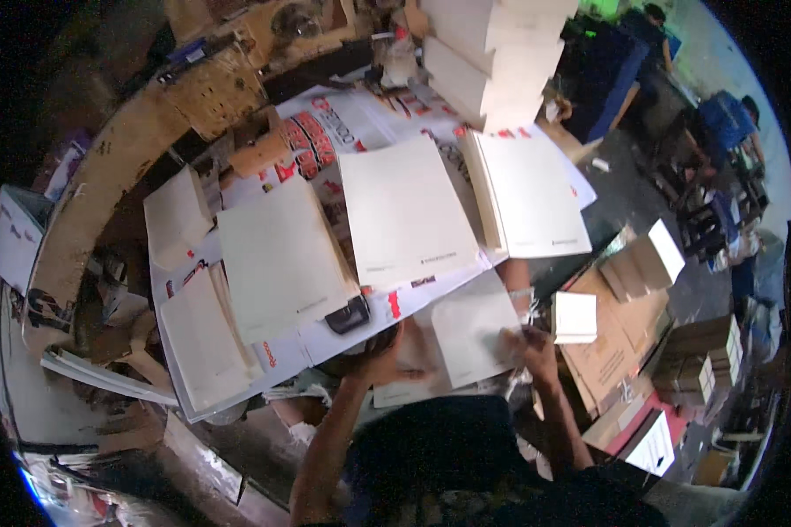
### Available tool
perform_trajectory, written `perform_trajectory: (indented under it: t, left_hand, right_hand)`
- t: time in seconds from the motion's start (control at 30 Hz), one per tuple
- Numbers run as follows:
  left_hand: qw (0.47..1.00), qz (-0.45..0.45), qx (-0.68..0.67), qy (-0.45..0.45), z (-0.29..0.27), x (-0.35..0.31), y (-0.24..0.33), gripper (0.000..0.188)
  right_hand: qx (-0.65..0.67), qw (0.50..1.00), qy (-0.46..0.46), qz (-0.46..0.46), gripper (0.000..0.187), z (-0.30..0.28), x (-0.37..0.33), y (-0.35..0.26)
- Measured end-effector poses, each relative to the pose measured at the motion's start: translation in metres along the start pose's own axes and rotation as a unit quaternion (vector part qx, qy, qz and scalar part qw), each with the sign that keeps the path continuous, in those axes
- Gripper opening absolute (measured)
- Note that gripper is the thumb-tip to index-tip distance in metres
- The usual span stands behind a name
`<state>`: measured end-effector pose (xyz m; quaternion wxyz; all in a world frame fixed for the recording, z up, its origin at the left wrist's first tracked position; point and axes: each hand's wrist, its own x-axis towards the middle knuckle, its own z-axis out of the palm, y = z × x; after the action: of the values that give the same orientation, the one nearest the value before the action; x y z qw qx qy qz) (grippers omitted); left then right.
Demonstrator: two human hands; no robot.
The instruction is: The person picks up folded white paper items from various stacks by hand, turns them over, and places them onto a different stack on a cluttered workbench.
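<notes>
Near the lap, the right hand [532, 350] holds the paper [473, 338] by its right edge; the left hand [394, 362] is blurred, grip impossible to tell. Beyond, 3 large stacks [409, 211] lie on the table [312, 350], then 1 tall stack [497, 66].

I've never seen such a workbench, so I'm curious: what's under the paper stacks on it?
Between and around the stacks, white sheeting printed with red shows. Whatever lies directly beneath each stack is covered, so I can't tell.
</notes>
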<state>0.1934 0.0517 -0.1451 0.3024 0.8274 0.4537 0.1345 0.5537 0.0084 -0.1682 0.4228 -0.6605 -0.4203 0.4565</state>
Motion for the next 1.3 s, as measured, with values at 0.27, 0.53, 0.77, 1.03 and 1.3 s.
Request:
perform_trajectory:
  t: [0.27, 0.53, 0.77, 1.03, 1.3]
  left_hand:
    - [0.997, -0.005, -0.071, -0.017, -0.031, -0.007, -0.004, 0.143]
    - [0.954, 0.056, -0.284, 0.072, 0.084, -0.020, -0.075, 0.130]
    - [0.981, 0.027, 0.161, 0.103, 0.044, 0.010, -0.101, 0.119]
    - [0.946, 0.006, 0.294, 0.135, 0.010, 0.016, 0.007, 0.102]
    - [0.941, -0.050, 0.324, 0.088, 0.075, -0.036, 0.027, 0.046]
  right_hand:
    - [0.020, 0.999, -0.014, -0.040, 0.033, -0.003, -0.003, -0.081]
    - [0.069, 0.984, -0.164, 0.012, 0.025, -0.010, 0.028, -0.074]
    - [0.045, 0.993, -0.106, 0.008, 0.022, -0.013, 0.024, -0.069]
    - [0.090, 0.992, -0.087, 0.017, 0.019, -0.035, 0.018, -0.067]
    - [0.113, 0.986, -0.112, 0.043, 0.017, -0.035, 0.030, -0.049]
